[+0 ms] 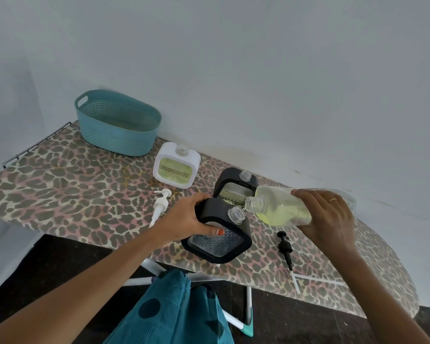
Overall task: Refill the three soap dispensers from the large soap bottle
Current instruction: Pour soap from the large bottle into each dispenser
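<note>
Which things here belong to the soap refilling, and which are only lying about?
Belong to the job:
- large soap bottle, held by the right hand
- near black dispenser, held by the left hand
- far black dispenser
- white dispenser
- white pump
- black pump

Just lying about:
- teal basket
- teal dotted cloth, nearest the camera

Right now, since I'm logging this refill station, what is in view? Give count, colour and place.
white soap dispenser: 1, white, yellow-green soap inside, beside the basket
far black soap dispenser: 1, black, centre back
near black soap dispenser: 1, black, front centre
large soap bottle: 1, clear with yellow-green soap, tipped at the near dispenser's neck
white pump: 1, white, lying centre left
black pump: 1, black, lying front right
basket: 1, teal, back left
ironing board: 1, leopard print
left hand: holds the near dispenser
right hand: holds the bottle
</note>
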`<control>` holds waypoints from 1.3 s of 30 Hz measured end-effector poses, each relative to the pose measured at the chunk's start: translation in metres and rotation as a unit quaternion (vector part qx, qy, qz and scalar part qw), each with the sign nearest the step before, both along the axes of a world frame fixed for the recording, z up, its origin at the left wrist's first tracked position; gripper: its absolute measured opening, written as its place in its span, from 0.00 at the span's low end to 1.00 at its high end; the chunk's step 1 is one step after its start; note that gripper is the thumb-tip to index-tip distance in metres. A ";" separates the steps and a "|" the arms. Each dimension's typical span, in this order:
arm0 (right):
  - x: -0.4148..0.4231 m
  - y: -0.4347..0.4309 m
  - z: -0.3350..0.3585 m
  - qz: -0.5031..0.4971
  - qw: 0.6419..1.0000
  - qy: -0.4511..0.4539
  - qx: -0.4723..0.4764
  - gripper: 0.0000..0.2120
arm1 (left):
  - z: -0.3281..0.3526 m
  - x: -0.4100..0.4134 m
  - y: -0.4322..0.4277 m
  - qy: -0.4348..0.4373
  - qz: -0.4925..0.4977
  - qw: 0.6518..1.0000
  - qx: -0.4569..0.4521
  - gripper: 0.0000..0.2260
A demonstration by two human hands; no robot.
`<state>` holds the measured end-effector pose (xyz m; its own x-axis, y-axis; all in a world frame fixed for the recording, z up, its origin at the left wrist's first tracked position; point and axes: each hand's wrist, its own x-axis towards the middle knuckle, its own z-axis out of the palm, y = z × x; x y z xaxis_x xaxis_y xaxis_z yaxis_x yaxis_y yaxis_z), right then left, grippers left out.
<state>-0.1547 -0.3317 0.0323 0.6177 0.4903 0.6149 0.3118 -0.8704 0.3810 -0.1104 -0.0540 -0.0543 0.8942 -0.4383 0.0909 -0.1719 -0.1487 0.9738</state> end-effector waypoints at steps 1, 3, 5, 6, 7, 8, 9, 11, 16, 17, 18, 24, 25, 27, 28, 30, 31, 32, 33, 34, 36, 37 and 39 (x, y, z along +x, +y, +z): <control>0.000 0.000 0.000 0.000 1.000 0.000 0.000 0.19 | 0.000 0.000 0.000 0.000 0.001 1.000 -0.001 0.22; -0.001 -0.001 0.000 -0.002 1.000 0.001 -0.001 0.20 | 0.001 0.000 -0.001 -0.002 0.004 1.000 -0.002 0.21; -0.002 -0.001 0.001 -0.004 1.000 0.001 -0.003 0.21 | 0.001 0.000 -0.002 -0.003 0.007 1.000 -0.004 0.21; -0.002 -0.001 0.001 -0.005 1.000 -0.001 -0.004 0.21 | 0.001 0.000 -0.003 -0.004 0.007 1.000 -0.006 0.21; -0.003 -0.001 0.001 -0.007 1.000 -0.003 -0.005 0.21 | 0.001 0.000 -0.003 -0.003 0.007 1.000 -0.007 0.21; -0.003 -0.002 0.001 -0.009 1.000 -0.004 -0.007 0.22 | 0.001 0.000 -0.004 -0.002 0.007 1.000 -0.008 0.22; -0.003 -0.002 0.000 -0.010 1.000 -0.003 -0.009 0.22 | 0.002 0.000 -0.004 -0.001 0.006 1.000 -0.009 0.22; -0.004 -0.002 0.000 -0.011 1.000 -0.002 -0.009 0.22 | 0.002 0.000 -0.006 -0.001 0.004 1.000 -0.008 0.21; -0.005 -0.002 -0.001 -0.011 1.000 0.004 -0.013 0.22 | 0.002 -0.001 -0.007 -0.001 0.002 1.000 -0.005 0.21; -0.005 -0.002 -0.002 -0.009 1.000 0.005 -0.013 0.21 | 0.002 -0.001 -0.007 -0.001 0.002 1.000 -0.004 0.21; -0.005 -0.003 -0.001 -0.008 1.000 0.006 -0.013 0.19 | 0.002 -0.001 -0.007 -0.002 0.002 1.000 -0.003 0.21; -0.006 -0.002 0.000 -0.011 1.000 0.010 -0.020 0.17 | 0.004 -0.001 -0.007 -0.004 0.001 1.000 -0.003 0.20; -0.006 -0.003 -0.001 -0.011 1.000 0.012 -0.017 0.17 | 0.004 -0.001 -0.007 -0.005 0.001 1.000 -0.001 0.20; -0.006 -0.004 -0.001 -0.010 1.000 0.016 -0.014 0.22 | 0.004 -0.001 -0.008 -0.009 0.002 1.000 0.006 0.20; -0.006 -0.005 -0.001 -0.009 1.000 0.016 -0.016 0.24 | 0.004 -0.001 -0.008 -0.008 0.001 1.000 0.006 0.20; -0.007 -0.005 0.000 -0.009 1.000 0.017 -0.021 0.26 | 0.004 -0.001 -0.008 -0.004 0.002 1.000 0.005 0.20; -0.007 -0.005 0.000 -0.010 1.000 0.018 -0.020 0.24 | 0.004 -0.001 -0.009 -0.003 0.002 1.000 0.006 0.21; -0.007 -0.005 0.000 -0.012 1.000 0.019 -0.018 0.23 | 0.004 -0.001 -0.009 -0.002 0.001 1.000 0.007 0.21; -0.007 -0.006 0.000 -0.013 1.000 0.019 -0.018 0.24 | 0.004 -0.001 -0.009 -0.001 0.001 1.000 0.008 0.21; -0.008 -0.006 0.000 -0.015 1.000 0.019 -0.020 0.26 | 0.005 -0.002 -0.010 -0.002 0.000 1.000 0.009 0.21; -0.008 -0.006 0.000 -0.015 1.000 0.016 -0.022 0.29 | 0.005 -0.002 -0.010 -0.003 0.000 1.000 0.012 0.20; -0.008 -0.006 0.000 -0.014 1.000 0.015 -0.020 0.29 | 0.006 -0.003 -0.011 -0.004 0.000 1.000 0.013 0.20; -0.008 -0.005 0.000 -0.013 1.000 0.015 -0.019 0.30 | 0.006 -0.003 -0.011 -0.006 0.001 1.000 0.015 0.20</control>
<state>-0.1630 -0.3368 0.0321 0.6487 0.4966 0.5768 0.3004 -0.8634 0.4054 -0.1136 -0.0646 -0.0480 0.8938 -0.4399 0.0875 -0.1825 -0.1785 0.9669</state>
